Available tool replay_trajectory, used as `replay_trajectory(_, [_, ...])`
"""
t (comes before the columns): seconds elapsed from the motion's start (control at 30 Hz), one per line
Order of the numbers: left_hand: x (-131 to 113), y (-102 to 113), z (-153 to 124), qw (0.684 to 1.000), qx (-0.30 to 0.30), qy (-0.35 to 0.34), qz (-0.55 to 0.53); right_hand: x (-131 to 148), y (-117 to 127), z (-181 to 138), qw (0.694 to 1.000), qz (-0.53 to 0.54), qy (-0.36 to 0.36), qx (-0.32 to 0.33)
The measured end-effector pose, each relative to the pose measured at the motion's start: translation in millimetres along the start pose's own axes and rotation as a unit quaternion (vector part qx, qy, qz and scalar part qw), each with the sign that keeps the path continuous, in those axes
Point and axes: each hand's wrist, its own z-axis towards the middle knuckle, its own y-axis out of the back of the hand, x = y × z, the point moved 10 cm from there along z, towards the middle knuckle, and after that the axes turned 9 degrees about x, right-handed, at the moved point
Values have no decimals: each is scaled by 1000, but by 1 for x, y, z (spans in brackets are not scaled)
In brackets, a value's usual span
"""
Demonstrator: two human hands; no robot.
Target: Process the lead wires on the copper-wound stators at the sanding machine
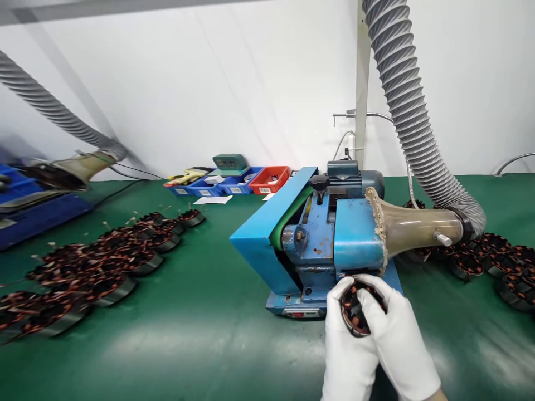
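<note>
Both my hands wear white gloves and hold one motor stator (353,317), a round ring with copper windings and a dark core. My left hand (345,345) grips its left side and underside. My right hand (390,323) wraps round its right side, with the thumb lying over the windings. The stator is tilted in front of the blue belt grinder (309,234), close below its blue housing (357,234). Whether it touches the machine I cannot tell. The fingertips behind the stator are partly hidden.
Several stators (104,256) lie in rows at left, and more stators (497,256) at right. A grey extraction hose (409,94) joins a funnel (413,229) on the grinder. Blue bins (238,181) and a red bin (271,179) stand along the wall on the green table (188,345).
</note>
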Motion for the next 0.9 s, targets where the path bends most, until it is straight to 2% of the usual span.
replay_trajectory(0.13, [-6, -7, 15, 999, 53, 7, -9, 17, 0, 3, 1000, -17, -13, -6])
replay_trajectory(0.23, [-9, -10, 16, 998, 53, 30, -24, 18, 0, 3, 1000, 4, -17, -19])
replay_trajectory(0.4, [-9, 4, -6, 999, 27, 19, -3, 6, 1, -18, 999, -7, -6, -51])
replay_trajectory(0.53, [11, 12, -24, 998, 34, 59, -17, -5, 3, -36, 996, -29, 16, -83])
replay_trajectory(0.6, [15, 11, -23, 997, 29, 60, -26, -7, 2, -33, 997, -30, 12, -70])
replay_trajectory(0.7, [8, 4, -12, 999, 11, 33, -36, 0, 3, -18, 998, -32, 11, -49])
replay_trajectory(0.83, [5, -9, 4, 992, 25, 68, -99, 12, 7, -3, 998, -43, 6, -47])
replay_trajectory(0.9, [0, -12, 8, 993, 33, 72, -90, 13, 6, 0, 999, -38, -3, -39])
